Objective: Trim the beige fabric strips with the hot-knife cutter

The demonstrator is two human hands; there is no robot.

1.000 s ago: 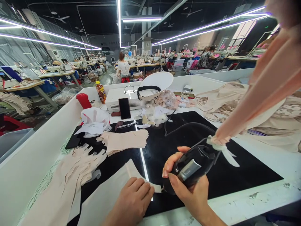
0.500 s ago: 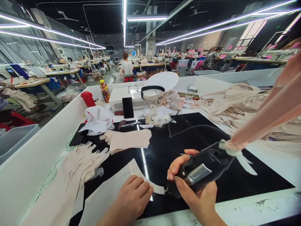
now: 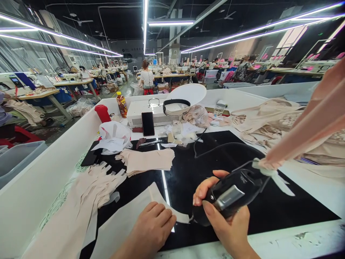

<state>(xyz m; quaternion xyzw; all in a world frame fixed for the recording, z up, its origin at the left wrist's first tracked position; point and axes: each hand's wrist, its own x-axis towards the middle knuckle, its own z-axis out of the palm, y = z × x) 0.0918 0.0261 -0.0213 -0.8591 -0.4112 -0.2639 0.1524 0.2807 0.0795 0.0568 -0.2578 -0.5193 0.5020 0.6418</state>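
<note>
My right hand [image 3: 223, 212] is wrapped round a black corded hand tool [image 3: 229, 198] with a silvery plate on its side. The tool leans, its narrow tip down at the end of a pale fabric piece [image 3: 121, 219] on the black board [image 3: 205, 162]. Knotted to the tool's rear end, a stretched pink fabric strip [image 3: 302, 126] runs up to the right. My left hand [image 3: 153, 223] presses on the fabric piece close to that end, fingers curled and together. Its fingertips are partly hidden. Between the hands a narrow tongue of the fabric reaches the tip.
Cut beige strips [image 3: 81, 201] lie along the left, with a small beige stack [image 3: 148, 160] behind. Farther back stand a phone [image 3: 148, 124], a white metal box [image 3: 134, 111] and a bottle [image 3: 122, 104]. Beige garments [image 3: 269, 115] heap at the right. A cord [image 3: 215, 146] crosses the board.
The whole view has shifted very slightly. Both hands, the tool and the fabric piece keep nearly the same places relative to one another.
</note>
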